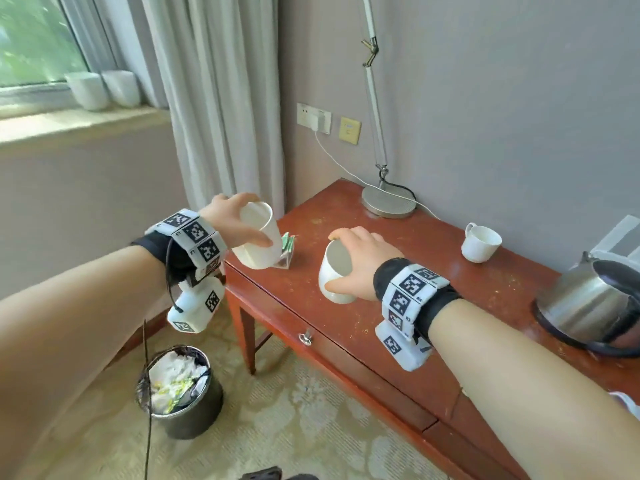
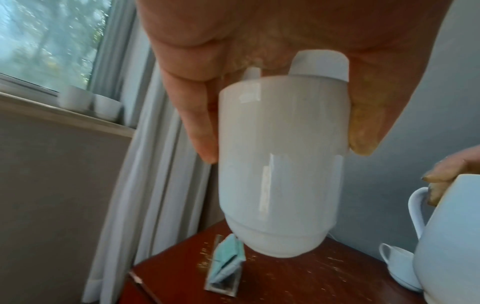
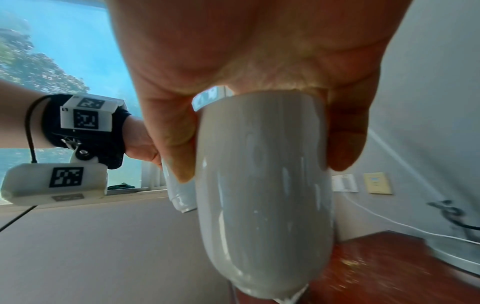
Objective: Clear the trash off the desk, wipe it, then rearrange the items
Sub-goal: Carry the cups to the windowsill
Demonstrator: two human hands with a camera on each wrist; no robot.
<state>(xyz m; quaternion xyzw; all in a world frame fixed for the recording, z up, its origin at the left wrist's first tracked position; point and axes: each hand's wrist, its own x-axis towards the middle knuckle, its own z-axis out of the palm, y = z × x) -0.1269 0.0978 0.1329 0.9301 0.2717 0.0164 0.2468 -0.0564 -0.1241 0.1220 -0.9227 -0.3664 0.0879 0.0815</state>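
Each hand grips a mug from above: left hand [image 1: 230, 220] on one mug [image 1: 258, 237], right hand [image 1: 360, 258] on another [image 1: 334, 275]. Glazed ceramic (slippery, breakable, probably fairly heavy), so fingers round the rim and wall seem the safest hold.

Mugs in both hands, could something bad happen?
Maybe. The left hand holds its mug tilted past the desk edge, over the floor; a slip could break it. The right hand grips its mug only by the rim. Gritty crumbs on the desk might scratch it.
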